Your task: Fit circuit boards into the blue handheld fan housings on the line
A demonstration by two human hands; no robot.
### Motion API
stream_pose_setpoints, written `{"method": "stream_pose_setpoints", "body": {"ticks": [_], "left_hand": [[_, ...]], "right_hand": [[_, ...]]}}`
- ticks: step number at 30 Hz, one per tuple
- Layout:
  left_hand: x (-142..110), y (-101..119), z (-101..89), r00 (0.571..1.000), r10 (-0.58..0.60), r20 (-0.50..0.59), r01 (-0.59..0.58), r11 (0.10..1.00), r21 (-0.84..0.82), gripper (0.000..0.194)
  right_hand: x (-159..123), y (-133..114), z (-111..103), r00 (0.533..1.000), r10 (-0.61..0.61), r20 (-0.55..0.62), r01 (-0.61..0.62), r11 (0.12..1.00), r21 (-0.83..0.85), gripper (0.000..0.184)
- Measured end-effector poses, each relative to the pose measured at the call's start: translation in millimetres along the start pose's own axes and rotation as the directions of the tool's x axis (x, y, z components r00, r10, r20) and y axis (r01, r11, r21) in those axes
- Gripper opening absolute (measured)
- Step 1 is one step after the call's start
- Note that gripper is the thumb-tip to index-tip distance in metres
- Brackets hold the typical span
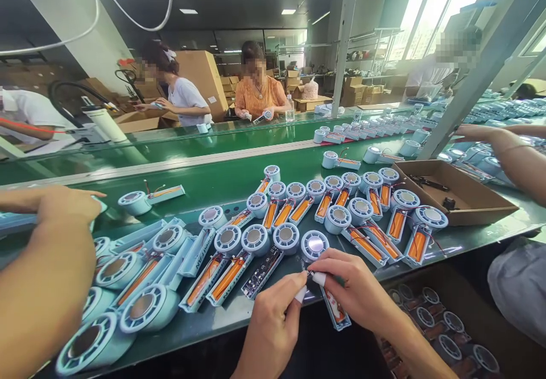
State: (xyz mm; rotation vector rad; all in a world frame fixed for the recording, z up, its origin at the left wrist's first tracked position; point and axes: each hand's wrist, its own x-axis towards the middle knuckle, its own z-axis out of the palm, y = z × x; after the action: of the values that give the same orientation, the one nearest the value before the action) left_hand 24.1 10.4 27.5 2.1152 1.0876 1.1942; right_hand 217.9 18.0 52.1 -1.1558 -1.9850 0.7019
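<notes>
Holds left hand (273, 316) and right hand (347, 276) together over the near bench edge, fingertips narrowed on a tiny dark piece (310, 275), too small to identify. Shows white coverings (301, 295) on digits of both. Places the round fan head (314, 246) just beyond the fingertips, flat face up, and the open handle (336, 308) beneath the right hand, projecting past the edge of the bench (196, 325). To the left of the fan head, displays a dark circuit board (262, 271) in another open handle; around it, fan units with orange-filled handles (229, 276). At right, includes an open cardboard box (482, 215) containing dark items; below, a box of further fan units (450, 347). Across the green conveyor (273, 160), depicts a person in orange (261, 97) holding another unit.
</notes>
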Motion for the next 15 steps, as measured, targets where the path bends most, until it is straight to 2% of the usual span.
{"method": "stream_pose_setpoints", "body": {"ticks": [4,8,10,12,15], "left_hand": [[2.5,3.7,3.4,0.997,-0.057,-0.054,0.057,0.998,0.002,0.032],[4.9,16.9,14.6,0.967,-0.21,-0.146,0.206,0.978,-0.037,0.026],[1.9,26.6,21.0,0.948,-0.282,-0.148,0.267,0.957,-0.111,0.028],[-4.2,35.3,25.5,0.915,-0.385,-0.124,0.354,0.911,-0.212,0.034],[-12.9,40.5,26.5,0.809,-0.586,-0.037,0.535,0.761,-0.366,0.041]], "right_hand": [[-2.5,-2.6,7.3,0.997,-0.012,-0.076,0.003,0.994,-0.113,0.03],[-3.7,-15.3,4.7,0.989,0.071,-0.131,-0.105,0.955,-0.277,0.029],[-3.8,-21.2,0.1,0.981,0.167,-0.096,-0.183,0.963,-0.195,0.028],[-3.5,-23.3,-5.4,0.956,0.29,-0.028,-0.291,0.956,-0.032,0.03],[-2.3,-19.6,-14.0,0.916,0.396,0.057,-0.4,0.9,0.17,0.034]]}}
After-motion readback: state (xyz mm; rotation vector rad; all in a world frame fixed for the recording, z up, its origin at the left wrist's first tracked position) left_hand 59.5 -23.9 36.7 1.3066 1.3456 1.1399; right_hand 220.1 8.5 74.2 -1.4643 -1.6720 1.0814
